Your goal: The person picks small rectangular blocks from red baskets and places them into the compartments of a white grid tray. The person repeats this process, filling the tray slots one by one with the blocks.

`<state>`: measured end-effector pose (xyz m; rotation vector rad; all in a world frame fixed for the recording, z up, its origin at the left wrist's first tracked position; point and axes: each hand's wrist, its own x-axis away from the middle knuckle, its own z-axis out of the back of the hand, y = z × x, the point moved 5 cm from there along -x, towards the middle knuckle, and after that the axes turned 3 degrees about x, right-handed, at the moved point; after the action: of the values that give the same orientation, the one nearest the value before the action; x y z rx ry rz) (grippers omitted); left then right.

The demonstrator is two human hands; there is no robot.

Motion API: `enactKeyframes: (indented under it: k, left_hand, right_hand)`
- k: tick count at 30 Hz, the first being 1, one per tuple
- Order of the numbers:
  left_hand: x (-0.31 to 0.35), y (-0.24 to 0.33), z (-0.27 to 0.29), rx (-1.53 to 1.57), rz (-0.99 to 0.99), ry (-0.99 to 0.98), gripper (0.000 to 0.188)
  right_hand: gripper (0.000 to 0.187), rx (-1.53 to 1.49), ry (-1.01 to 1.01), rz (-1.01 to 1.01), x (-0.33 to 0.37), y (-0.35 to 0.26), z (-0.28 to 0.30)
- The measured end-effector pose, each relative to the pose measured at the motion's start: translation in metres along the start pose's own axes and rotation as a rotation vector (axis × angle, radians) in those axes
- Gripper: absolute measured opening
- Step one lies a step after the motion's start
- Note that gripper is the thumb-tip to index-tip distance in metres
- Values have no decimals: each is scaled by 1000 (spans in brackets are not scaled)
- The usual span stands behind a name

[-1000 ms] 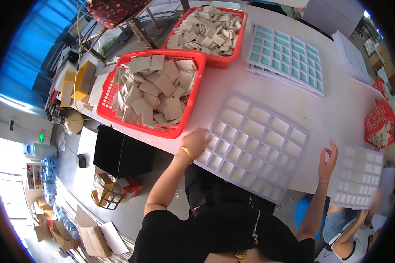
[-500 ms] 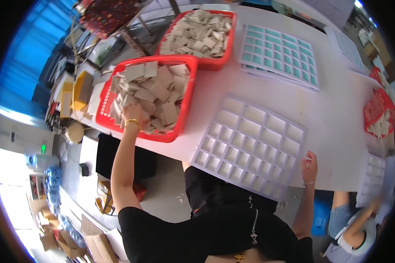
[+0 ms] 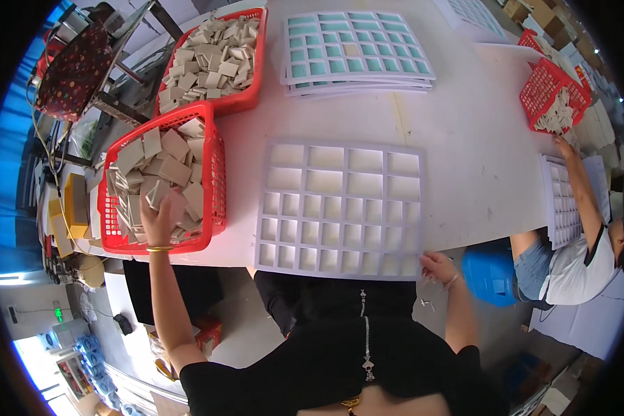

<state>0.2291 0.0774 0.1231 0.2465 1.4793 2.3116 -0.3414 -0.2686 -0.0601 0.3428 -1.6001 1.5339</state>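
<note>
Over by the window [image 3: 35, 355] the light glares white, while I see the table [image 3: 475, 166] brightly lit, soft shadows in the tray [image 3: 343, 195], and straight edges bowing toward a black rim.

Left of your white desk [image 3: 471, 152], a blue curtain [image 3: 8, 208] hangs; daylight glares through a window [image 3: 35, 357] near a glowing green sign [image 3: 58, 314]. Grey floor [image 3: 246, 305] shows below you, a blue plastic stool [image 3: 491, 276] rightward.

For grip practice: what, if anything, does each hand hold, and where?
Left hand: apparently a tile, by its near end. Right hand: at tray, near-right corner; hold unclear.
</note>
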Motion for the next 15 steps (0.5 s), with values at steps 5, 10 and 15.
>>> enactKeyframes:
  k: [5,10,15]
  left_hand:
    - [31,27,-78,524,-43,-142,33]
    - [102,51,-195,668,100,-317,31]
    - [146,46,-285,749,164,-378,29]
  right_hand:
    - [23,422,622,149,5,-19,66]
    - [31,174,543,552,11,-138,9]
    - [35,-250,-21,607,-15,-190,-110]
